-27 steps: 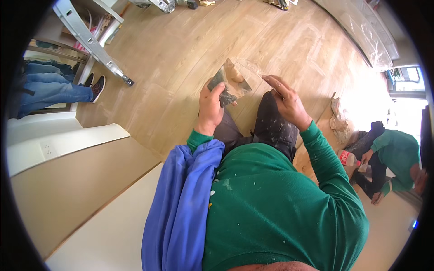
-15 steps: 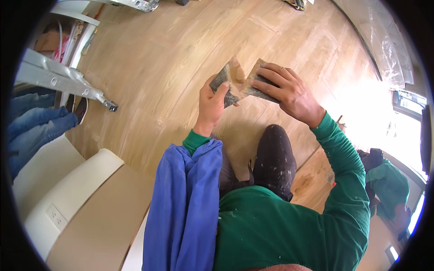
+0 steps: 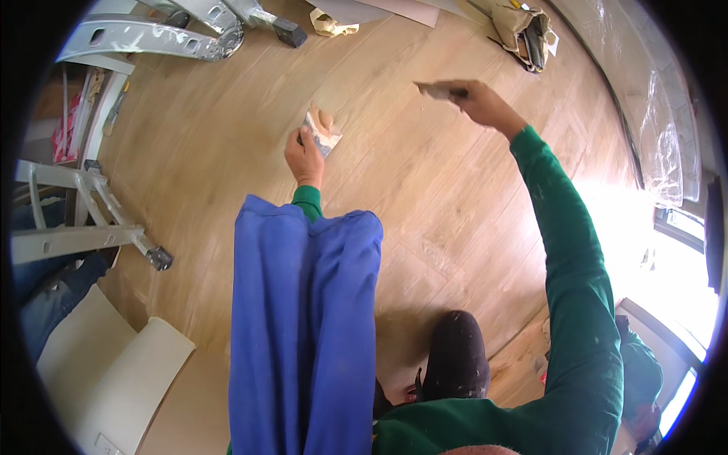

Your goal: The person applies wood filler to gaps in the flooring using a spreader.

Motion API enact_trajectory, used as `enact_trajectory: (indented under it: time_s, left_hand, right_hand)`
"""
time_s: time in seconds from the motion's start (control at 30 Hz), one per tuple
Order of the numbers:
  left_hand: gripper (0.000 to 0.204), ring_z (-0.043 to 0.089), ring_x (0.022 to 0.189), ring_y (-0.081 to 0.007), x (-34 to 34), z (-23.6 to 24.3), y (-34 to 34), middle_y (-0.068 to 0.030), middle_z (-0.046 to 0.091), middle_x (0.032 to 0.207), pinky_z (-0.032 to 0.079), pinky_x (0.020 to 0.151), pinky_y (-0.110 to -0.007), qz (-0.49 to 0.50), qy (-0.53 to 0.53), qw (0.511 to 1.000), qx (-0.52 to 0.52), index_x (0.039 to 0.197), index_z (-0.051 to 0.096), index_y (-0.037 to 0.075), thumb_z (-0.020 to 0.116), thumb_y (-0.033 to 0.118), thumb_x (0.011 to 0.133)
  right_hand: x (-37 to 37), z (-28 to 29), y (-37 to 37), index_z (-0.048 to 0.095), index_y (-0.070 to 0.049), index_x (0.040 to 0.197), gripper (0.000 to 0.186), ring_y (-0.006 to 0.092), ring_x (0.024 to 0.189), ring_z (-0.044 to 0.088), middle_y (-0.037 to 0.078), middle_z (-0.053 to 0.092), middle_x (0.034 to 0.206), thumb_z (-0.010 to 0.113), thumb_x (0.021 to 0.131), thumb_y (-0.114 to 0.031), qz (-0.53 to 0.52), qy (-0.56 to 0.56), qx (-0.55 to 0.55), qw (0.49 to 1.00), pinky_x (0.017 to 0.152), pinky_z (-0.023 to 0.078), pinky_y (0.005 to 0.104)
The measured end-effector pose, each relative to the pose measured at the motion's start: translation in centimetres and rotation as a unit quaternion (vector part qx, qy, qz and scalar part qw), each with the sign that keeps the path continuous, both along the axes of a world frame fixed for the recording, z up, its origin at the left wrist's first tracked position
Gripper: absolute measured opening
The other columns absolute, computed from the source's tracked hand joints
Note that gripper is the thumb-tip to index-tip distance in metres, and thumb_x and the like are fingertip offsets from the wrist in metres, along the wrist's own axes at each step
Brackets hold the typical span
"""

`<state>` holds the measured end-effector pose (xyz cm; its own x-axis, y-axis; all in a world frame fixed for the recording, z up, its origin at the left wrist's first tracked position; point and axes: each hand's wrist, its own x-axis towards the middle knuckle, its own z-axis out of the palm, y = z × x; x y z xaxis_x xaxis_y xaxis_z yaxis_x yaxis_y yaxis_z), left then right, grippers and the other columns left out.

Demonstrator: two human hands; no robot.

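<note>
Just beyond the far end of the blue cloth draped along the left forearm, the left hand is closed around a flat scraper, with a lump of tan paste on its face. Farther out and to the right of the cloth, the right hand grips a flat blade, blurred, well apart from the scraper and above the wooden floor. Good handling here seems to rest on a steady left hand: the loaded scraper is best held near level so the soft-looking paste does not slide off, and any pass of the right blade should be light, even and at a shallow slant. The cloth ends close behind the paste, so its loose edge is worth tucking clear. Left of the cloth stands a metal ladder, and far beyond it, rightward, lies a tan bag.
</note>
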<state>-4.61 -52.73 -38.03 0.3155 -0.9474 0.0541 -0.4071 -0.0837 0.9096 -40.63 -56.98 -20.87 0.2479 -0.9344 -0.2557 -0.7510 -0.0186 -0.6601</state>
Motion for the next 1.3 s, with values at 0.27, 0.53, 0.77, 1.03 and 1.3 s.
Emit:
enact_trajectory:
  time_s: [0.27,0.53,0.77,1.03,1.3]
  left_hand:
    - [0.043,0.051,0.119,-0.0343,-1.3,-1.9,0.1,-0.0166,0.058,0.126,0.033,0.103,-0.051,-0.002,-0.309,0.951,-0.012,0.091,0.067,-0.005,0.053,0.035,0.099]
    - [0.045,0.047,0.122,-0.0321,-0.2,-1.5,-0.1,-0.0123,0.053,0.132,0.031,0.106,-0.050,-0.015,-0.330,0.942,0.058,0.088,0.069,-0.003,0.055,0.039,0.098]
    - [0.044,0.048,0.119,-0.0329,0.1,-1.0,-0.3,-0.0117,0.053,0.132,0.031,0.105,-0.051,-0.004,-0.332,0.941,0.068,0.088,0.069,-0.003,0.055,0.038,0.098]
    - [0.047,0.048,0.119,-0.0335,-0.8,-1.2,-0.7,-0.0104,0.052,0.135,0.031,0.105,-0.050,-0.005,-0.320,0.943,0.085,0.090,0.070,-0.003,0.054,0.041,0.098]
    - [0.047,0.047,0.120,-0.0338,-1.1,-1.1,-1.0,-0.0093,0.052,0.136,0.030,0.107,-0.051,0.001,-0.318,0.943,0.098,0.091,0.071,-0.002,0.053,0.041,0.098]
  right_hand:
    - [1.6,-8.5,-18.3,0.066,-0.016,0.128,0.045,0.0352,0.110,0.062,0.014,0.066,0.125,0.051,0.090,0.002,0.114,0.175,-0.130,0.969,0.097,0.049,0.0428]
    - [3.9,-12.6,-24.5,0.067,-0.014,0.126,0.053,0.0329,0.116,0.060,0.010,0.066,0.128,0.045,0.084,0.009,0.178,0.255,-0.192,0.931,0.101,0.049,0.0413]
    - [4.8,-11.9,-23.0,0.064,-0.010,0.127,0.047,0.0304,0.118,0.059,0.008,0.064,0.126,0.049,0.085,0.003,0.232,0.289,-0.207,0.905,0.102,0.049,0.0415]
    - [4.5,-13.1,-20.7,0.067,-0.009,0.121,0.040,0.0310,0.111,0.063,0.008,0.067,0.119,0.050,0.086,0.001,0.226,0.268,-0.266,0.898,0.097,0.052,0.0417]
    - [5.3,-12.4,-19.8,0.063,-0.008,0.126,0.044,0.0295,0.128,0.053,0.009,0.060,0.132,0.051,0.085,0.003,0.225,0.249,-0.254,0.907,0.105,0.046,0.0414]
